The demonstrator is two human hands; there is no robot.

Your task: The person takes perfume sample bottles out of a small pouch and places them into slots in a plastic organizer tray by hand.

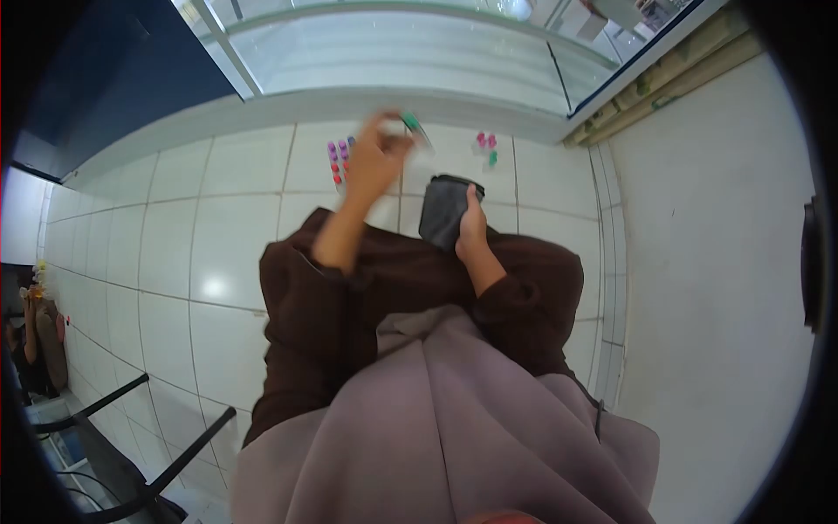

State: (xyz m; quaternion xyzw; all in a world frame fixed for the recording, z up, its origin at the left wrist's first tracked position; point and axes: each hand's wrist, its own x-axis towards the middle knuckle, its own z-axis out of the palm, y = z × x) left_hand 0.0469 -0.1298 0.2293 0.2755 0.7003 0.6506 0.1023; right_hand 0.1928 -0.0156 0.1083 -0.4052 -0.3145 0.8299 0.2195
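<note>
My left hand (378,166) is raised over the tiles and smeared by motion. Between its fingertips is a slim clear tube with a green cap (410,120), tilted. My right hand (472,223) grips a dark grey pouch (443,210) by its right side, thumb on the front, close to my lap. The pouch's inside cannot be made out. Left of my left hand, partly covered by it, several small pieces with purple, red and blue tops (336,159) lie in rows on the floor. Beyond the pouch lie a few pink-topped pieces (486,140) and a green-topped piece (493,158).
White floor tiles (236,218) surround my brown-clothed lap. A glass-fronted cabinet (393,52) stands ahead, with a white wall (698,227) and a patterned curtain (672,83) to the right. Black metal legs (192,450) stand lower left. Another person (35,336) is at the far left.
</note>
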